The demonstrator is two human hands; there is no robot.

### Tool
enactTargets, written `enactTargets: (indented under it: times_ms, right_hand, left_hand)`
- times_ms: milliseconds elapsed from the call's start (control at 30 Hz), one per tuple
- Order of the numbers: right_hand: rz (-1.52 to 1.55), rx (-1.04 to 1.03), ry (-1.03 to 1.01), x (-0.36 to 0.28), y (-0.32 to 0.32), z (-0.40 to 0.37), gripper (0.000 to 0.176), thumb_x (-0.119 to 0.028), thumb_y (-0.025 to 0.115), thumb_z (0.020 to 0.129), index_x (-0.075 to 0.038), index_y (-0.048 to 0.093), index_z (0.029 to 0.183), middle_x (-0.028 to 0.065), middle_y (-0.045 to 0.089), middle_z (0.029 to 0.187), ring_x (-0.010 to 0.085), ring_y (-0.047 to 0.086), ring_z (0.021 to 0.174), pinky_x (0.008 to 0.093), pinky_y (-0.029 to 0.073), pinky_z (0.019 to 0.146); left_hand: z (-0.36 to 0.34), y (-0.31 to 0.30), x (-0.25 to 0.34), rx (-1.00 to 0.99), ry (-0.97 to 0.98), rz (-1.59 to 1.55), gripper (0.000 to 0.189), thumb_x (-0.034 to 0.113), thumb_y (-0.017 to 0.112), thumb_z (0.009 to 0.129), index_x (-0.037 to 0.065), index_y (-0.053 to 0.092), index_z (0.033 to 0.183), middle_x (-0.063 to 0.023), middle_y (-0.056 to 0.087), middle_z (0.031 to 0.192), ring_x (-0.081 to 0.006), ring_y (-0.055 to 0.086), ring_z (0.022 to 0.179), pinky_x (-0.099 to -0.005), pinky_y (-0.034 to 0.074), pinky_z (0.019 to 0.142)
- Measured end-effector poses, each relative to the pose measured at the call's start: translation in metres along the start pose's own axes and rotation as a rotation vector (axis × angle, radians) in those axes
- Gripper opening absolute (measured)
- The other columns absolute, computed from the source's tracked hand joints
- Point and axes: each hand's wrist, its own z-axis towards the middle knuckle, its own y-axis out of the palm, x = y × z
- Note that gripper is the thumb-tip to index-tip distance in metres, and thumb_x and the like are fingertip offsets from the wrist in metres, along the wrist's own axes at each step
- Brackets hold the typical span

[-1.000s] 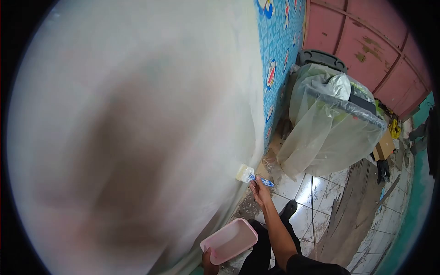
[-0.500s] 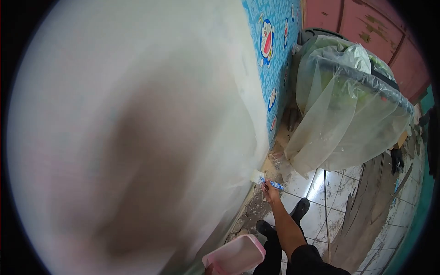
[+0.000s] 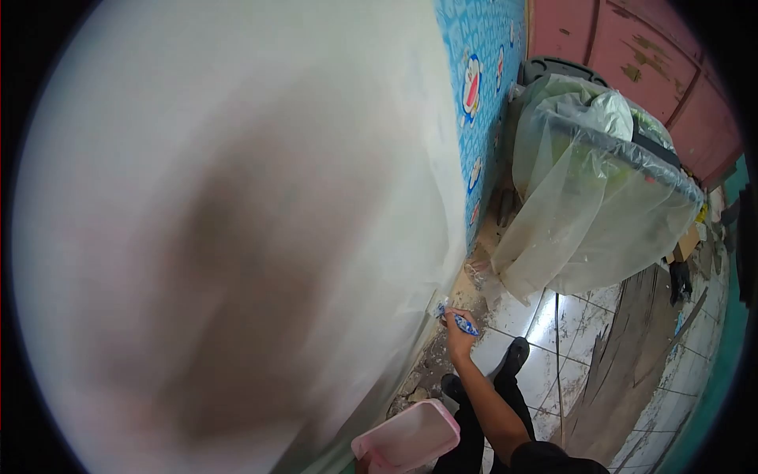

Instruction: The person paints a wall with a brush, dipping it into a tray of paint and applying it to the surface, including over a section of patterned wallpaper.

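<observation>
At our near edge, our left hand [image 3: 365, 463] has hold of the pink tub [image 3: 407, 436] at its near left corner; most of the fingers are hidden, so we cannot tell how far they curl. The tub is tilted, its open side toward us. A little farther off, our right hand [image 3: 458, 338] is closed around the blue-and-white handle of a paintbrush [image 3: 467, 325], with the fingers drawn in and little gap left. The brush crosses the fingertips, its handle end sticking out to the right and its bristle end on the left, against the low edge of the whitish wall [image 3: 371, 229]. Beyond the hand we see dirty white floor tiles [image 3: 509, 314], then a bin [image 3: 600, 213] draped in clear plastic. Past that are blue patterned wallpaper [image 3: 491, 95] and, farthest, pink panels [image 3: 580, 20] with worn patches.
</observation>
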Motion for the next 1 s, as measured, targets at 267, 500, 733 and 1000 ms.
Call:
enactTargets:
  times_ms: [267,500,733,1000]
  right_hand:
    - [0.015,-0.105,-0.104,-0.219,0.071,-0.101,0.012,-0.008,0.066,0.091,0.004,0.062,0.09,0.0106,0.064,0.089,0.0138,0.064,0.078,0.028,0.057,0.071]
    - [0.506,-0.228,0.232,-0.219,0.058,-0.084,0.014,-0.011,0.064,0.093,-0.003,0.057,0.102,0.0084,0.062,0.098,0.0157,0.063,0.09,0.0284,0.057,0.074]
    - [0.492,-0.137,0.383,-0.016,-0.007,-0.027,0.016,-0.014,0.063,0.094,-0.006,0.058,0.106,0.0051,0.062,0.099,0.0156,0.062,0.092,0.031,0.055,0.081]
    - [0.326,0.02,0.366,0.135,-0.067,0.048,0.014,-0.01,0.066,0.091,-0.004,0.059,0.102,0.0075,0.065,0.088,0.0177,0.064,0.074,0.0297,0.056,0.071]
  left_hand:
    - [-0.082,0.033,0.068,-0.105,0.165,-0.026,0.075,0.05,0.055,0.09,0.004,0.034,0.146,-0.0176,0.038,0.146,-0.0356,0.039,0.132,-0.052,0.036,0.105]
    - [-0.082,0.035,0.066,-0.076,0.252,0.007,0.073,0.049,0.053,0.092,0.003,0.035,0.145,-0.0172,0.038,0.146,-0.0343,0.042,0.13,-0.0501,0.036,0.105]
    - [-0.047,-0.024,0.022,-0.081,0.239,0.139,0.067,0.047,0.048,0.095,0.004,0.036,0.146,-0.0166,0.039,0.146,-0.0331,0.042,0.131,-0.0479,0.036,0.106]
    - [-0.025,-0.021,0.006,-0.035,0.064,-0.061,0.071,0.051,0.05,0.094,0.008,0.033,0.148,-0.0154,0.034,0.151,-0.0339,0.037,0.136,-0.0517,0.033,0.108]
